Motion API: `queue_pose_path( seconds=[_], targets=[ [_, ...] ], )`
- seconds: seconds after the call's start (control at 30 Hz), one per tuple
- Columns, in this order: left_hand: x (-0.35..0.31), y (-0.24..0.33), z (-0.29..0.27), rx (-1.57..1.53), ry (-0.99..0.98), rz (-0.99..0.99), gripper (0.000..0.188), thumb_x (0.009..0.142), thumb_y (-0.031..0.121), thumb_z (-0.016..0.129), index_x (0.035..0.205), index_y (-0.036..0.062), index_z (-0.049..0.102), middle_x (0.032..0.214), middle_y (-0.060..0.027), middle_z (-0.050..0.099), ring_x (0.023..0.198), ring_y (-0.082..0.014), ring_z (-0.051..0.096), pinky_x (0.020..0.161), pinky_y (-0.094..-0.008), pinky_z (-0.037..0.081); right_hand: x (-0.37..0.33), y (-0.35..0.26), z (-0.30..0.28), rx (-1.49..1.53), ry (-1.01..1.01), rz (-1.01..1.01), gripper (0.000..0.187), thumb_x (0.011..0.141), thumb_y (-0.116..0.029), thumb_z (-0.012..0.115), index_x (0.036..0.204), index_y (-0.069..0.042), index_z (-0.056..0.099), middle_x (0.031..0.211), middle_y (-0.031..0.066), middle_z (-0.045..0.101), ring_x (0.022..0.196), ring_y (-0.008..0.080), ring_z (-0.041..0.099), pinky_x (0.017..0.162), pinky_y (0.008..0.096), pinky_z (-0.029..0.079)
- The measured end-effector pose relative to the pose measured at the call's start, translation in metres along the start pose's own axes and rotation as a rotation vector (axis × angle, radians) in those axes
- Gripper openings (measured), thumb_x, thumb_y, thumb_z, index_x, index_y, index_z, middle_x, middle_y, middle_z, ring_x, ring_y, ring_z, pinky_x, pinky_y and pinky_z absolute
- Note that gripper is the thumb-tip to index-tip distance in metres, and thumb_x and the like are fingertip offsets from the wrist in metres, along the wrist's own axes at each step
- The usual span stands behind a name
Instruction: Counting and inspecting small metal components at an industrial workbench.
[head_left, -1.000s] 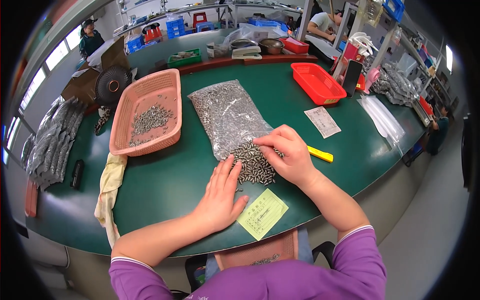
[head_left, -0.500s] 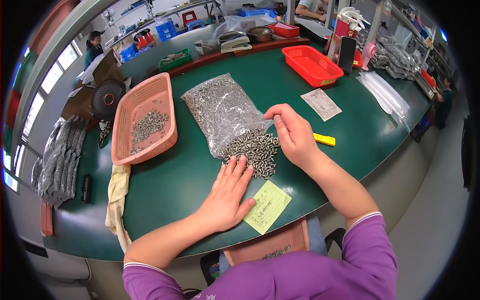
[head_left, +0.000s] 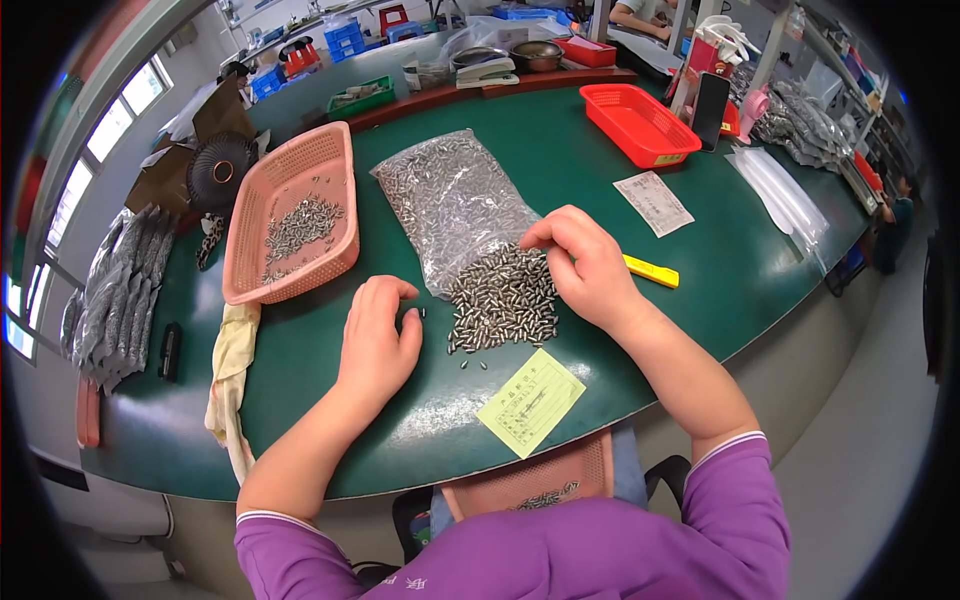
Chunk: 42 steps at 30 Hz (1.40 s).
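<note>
A clear plastic bag (head_left: 450, 195) full of small metal cylinders lies on the green table (head_left: 700, 300), its mouth toward me. A loose pile of the cylinders (head_left: 503, 305) has spilled out in front of it. My right hand (head_left: 590, 270) rests on the pile's right side, its fingertips pinched on the bag's edge at the mouth. My left hand (head_left: 378, 340) lies left of the pile with its fingers curled under. One stray cylinder (head_left: 416, 313) sits at its fingertips. What the curled fingers enclose is hidden.
A pink basket (head_left: 340, 165) holding several cylinders stands to the left, with a pale cloth (head_left: 230, 370) below it. A yellow slip (head_left: 530, 400), a yellow knife (head_left: 650, 270), a white slip (head_left: 652, 203) and a red basket (head_left: 640, 125) lie around. Another pink basket (head_left: 535, 480) sits on my lap.
My left hand lay flat on the table; its fingers have curled and it has slid left of the pile. My right hand lifted off the pile and pinched at the bag's mouth.
</note>
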<state>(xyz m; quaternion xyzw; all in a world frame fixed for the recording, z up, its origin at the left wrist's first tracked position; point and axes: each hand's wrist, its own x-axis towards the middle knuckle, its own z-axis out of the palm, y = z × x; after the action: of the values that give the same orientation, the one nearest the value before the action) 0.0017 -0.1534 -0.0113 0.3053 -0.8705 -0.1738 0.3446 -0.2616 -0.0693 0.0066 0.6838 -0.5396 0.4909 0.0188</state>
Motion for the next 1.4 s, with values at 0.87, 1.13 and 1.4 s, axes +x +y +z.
queue_pose_path(
  seconds=[0.87,1.13,1.4],
  targets=[
    [-0.008,0.017,0.028,-0.251,-0.185,-0.005,0.026,0.085,-0.005,0.063,0.109,0.0002,0.058,0.104,-0.0166,0.059,0.094,-0.0335,0.062,0.082,-0.0414,0.052,-0.025,-0.031,0.039,0.009,-0.423,-0.458,0.011,0.08,-0.019,0.074,0.085,-0.014,0.066,0.087,0.0013,0.056,0.089,0.0222,0.058,0.078,0.0382,0.046],
    [-0.011,0.013,0.024,0.027,-0.063,0.142,0.037,0.082,-0.006,0.065,0.117,0.0002,0.056,0.11,-0.0164,0.059,0.105,-0.0345,0.06,0.093,-0.043,0.049,-0.025,-0.029,0.028,-0.056,-0.46,-0.343,0.01,0.082,-0.02,0.075,0.086,-0.014,0.068,0.086,0.0016,0.055,0.088,0.0226,0.058,0.077,0.0386,0.046],
    [-0.011,0.016,0.019,-0.005,-0.145,0.065,0.046,0.082,-0.006,0.064,0.127,0.0007,0.055,0.109,-0.0159,0.061,0.105,-0.0342,0.059,0.095,-0.0427,0.048,-0.021,-0.029,0.02,-0.01,-0.391,-0.277,0.012,0.081,-0.02,0.076,0.089,-0.015,0.069,0.087,0.002,0.058,0.088,0.024,0.06,0.078,0.0386,0.048]
  ],
)
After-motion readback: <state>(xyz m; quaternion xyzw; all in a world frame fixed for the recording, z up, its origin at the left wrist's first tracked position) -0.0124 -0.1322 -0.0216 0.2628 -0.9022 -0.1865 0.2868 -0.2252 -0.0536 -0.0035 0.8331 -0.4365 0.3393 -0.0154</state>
